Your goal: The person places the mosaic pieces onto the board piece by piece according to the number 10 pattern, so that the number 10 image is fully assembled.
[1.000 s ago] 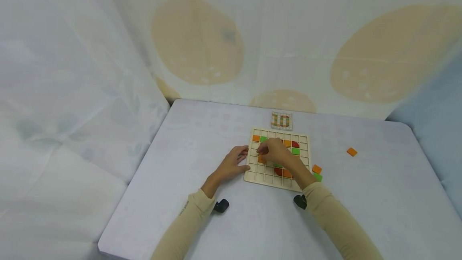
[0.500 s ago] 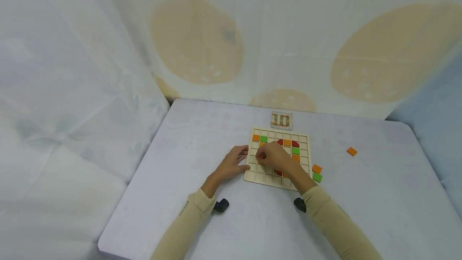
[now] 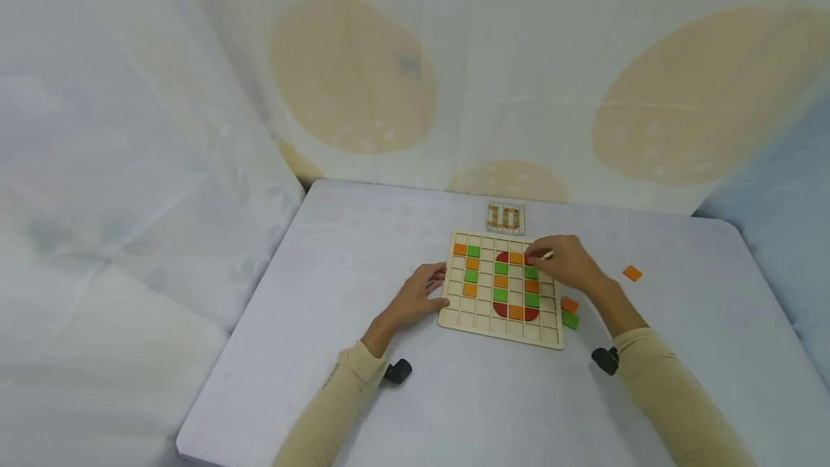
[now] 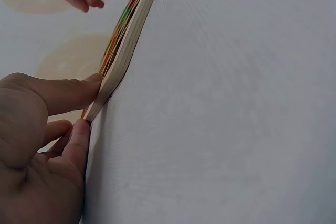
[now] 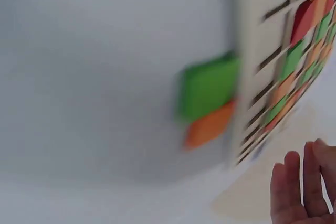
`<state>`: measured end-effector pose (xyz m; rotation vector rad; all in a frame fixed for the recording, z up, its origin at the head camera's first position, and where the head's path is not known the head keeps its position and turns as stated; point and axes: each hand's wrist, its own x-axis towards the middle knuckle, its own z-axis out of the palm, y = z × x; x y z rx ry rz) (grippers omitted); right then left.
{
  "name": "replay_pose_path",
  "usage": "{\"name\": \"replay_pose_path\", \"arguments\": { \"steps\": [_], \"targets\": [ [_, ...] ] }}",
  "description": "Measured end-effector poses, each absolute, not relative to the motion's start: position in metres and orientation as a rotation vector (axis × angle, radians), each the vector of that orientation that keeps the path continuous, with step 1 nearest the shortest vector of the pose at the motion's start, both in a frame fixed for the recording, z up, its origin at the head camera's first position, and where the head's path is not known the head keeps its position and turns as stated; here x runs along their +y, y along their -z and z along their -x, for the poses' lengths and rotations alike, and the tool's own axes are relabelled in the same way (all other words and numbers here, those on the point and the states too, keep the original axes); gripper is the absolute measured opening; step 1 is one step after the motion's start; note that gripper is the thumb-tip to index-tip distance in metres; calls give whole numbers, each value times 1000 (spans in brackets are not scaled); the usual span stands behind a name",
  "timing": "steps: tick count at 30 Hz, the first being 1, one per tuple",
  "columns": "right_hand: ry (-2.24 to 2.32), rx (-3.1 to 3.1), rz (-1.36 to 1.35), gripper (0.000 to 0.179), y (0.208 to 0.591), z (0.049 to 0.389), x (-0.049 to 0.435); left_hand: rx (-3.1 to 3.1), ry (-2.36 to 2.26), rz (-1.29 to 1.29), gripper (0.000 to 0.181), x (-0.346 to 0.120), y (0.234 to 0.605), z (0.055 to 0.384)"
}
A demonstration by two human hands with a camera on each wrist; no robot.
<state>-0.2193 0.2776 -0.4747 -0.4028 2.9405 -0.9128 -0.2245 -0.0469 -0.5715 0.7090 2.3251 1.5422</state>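
A pale wooden grid board (image 3: 486, 308) lies on the table, its cells partly filled with orange, green and red flat tiles. At its left edge rests my left hand (image 3: 413, 298); thumb and fingertips touch the rim in the left wrist view. My right hand (image 3: 564, 261) hovers over the board's upper right edge, fingers loosely bent. No tile shows between its fingers (image 5: 294, 182) in the right wrist view. A short column of tiles ends in an orange tile (image 3: 470, 290) on the left. A ring of tiles with red rounded corners (image 3: 500, 309) fills the right.
Behind the board lies a small pattern card (image 3: 506, 218). Beside its right edge are a loose orange tile (image 3: 569, 305) and a green tile (image 3: 570, 320). Farther right lies another orange tile (image 3: 632, 273). Patterned cloth (image 3: 363, 78) hangs behind the table.
My right hand has moved from the left tile column to the board's upper right edge, uncovering the column and the ring. The left hand stays at the rim.
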Motion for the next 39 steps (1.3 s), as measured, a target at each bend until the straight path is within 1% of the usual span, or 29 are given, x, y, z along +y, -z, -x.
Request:
{"name": "replay_pose_path", "arguments": {
  "steps": [5,8,15,24,28,34,39],
  "targets": [
    [795,3037,90,25,476,209,339,2326,-1530,-708,77,-48,570,224],
    [736,3079,-43,28,479,201,368,2327,-1529,-710,77,-48,569,225],
    [674,3094,-276,36,490,188,411,2330,-1530,-707,77,-49,568,226],
    [749,3024,-418,34,503,180,419,2323,-1526,-721,77,-49,570,223],
    [767,3023,-440,32,504,181,421,2327,-1521,-713,78,-49,569,222],
    [791,2968,-456,28,496,184,423,2333,-1515,-705,78,-49,568,222],
    [784,2957,-437,25,485,183,414,2324,-1526,-711,78,-49,568,222]
  ]
}}
